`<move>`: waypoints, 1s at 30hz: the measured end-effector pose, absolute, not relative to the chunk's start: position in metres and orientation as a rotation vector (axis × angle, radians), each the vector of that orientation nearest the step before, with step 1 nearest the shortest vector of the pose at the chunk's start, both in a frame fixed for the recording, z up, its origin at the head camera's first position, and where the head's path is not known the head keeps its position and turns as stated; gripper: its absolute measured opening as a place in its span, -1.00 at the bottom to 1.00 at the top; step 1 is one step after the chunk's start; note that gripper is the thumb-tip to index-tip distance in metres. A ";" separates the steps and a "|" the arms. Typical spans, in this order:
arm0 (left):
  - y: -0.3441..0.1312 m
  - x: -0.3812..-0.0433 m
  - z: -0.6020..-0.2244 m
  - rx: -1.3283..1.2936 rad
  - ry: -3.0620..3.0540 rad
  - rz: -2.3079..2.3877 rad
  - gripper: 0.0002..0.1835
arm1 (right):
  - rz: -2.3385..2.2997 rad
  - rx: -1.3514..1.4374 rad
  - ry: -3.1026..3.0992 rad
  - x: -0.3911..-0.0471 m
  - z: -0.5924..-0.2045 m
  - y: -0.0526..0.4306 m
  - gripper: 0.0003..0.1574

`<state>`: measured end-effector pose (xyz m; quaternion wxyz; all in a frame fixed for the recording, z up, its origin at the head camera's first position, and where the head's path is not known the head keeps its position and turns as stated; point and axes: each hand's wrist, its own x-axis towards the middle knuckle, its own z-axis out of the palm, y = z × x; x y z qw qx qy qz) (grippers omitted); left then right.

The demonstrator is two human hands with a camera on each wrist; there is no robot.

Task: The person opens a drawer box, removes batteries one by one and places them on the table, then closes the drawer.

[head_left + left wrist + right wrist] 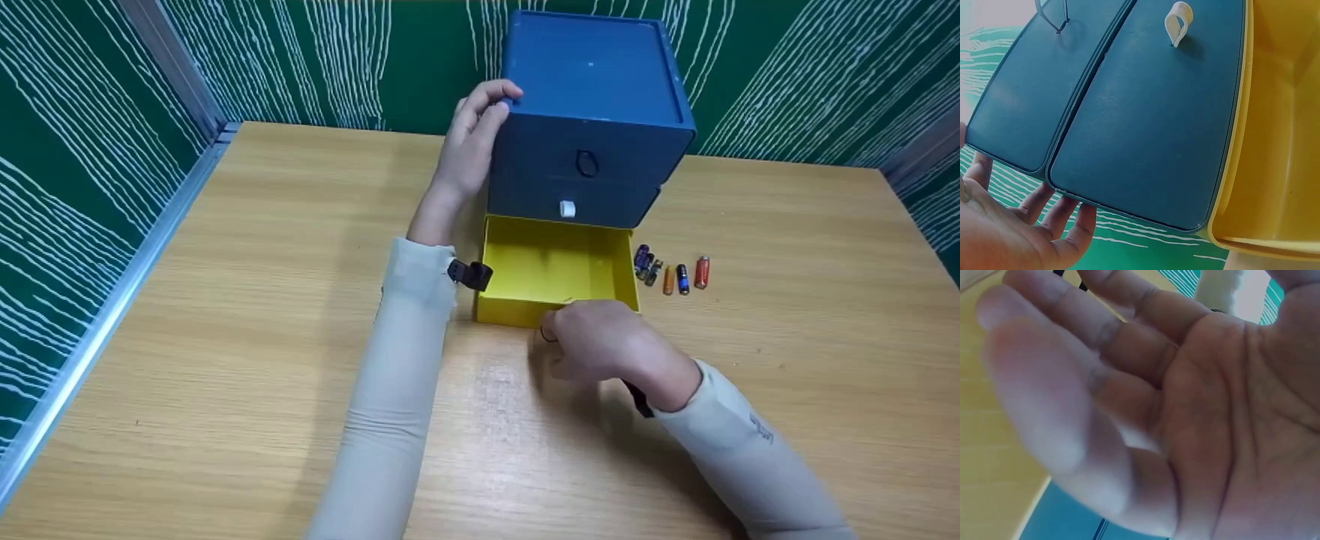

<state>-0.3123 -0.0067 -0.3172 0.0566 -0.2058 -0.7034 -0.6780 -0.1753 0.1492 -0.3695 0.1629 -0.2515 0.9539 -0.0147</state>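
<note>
A dark blue drawer cabinet (592,169) stands at the back, its yellow bottom drawer (506,312) pulled out with a bare floor showing. My left hand (469,146) rests against the cabinet's left side, fingertips at the top edge. In the left wrist view, the fingers of that hand (1027,230) spread along the side. At the drawer's front, my right hand (600,341) has bent fingers at a thin black pull loop (548,336) and appears to hold it. Palm and fingers (1129,343) fill the right wrist view, partly hiding the loop.
Right of the drawer lie several small batteries, among them a red one (702,272), a blue-black one (682,279) and an orange one (669,280). The upper drawers bear a white loop (568,209) and a black loop (597,165). Green patterned walls (427,67) border the wooden table (225,337).
</note>
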 end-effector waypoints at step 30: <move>-0.005 -0.312 -0.317 -0.616 -2.138 -2.031 -0.75 | -0.093 -0.552 2.862 -0.220 -0.387 0.168 -0.52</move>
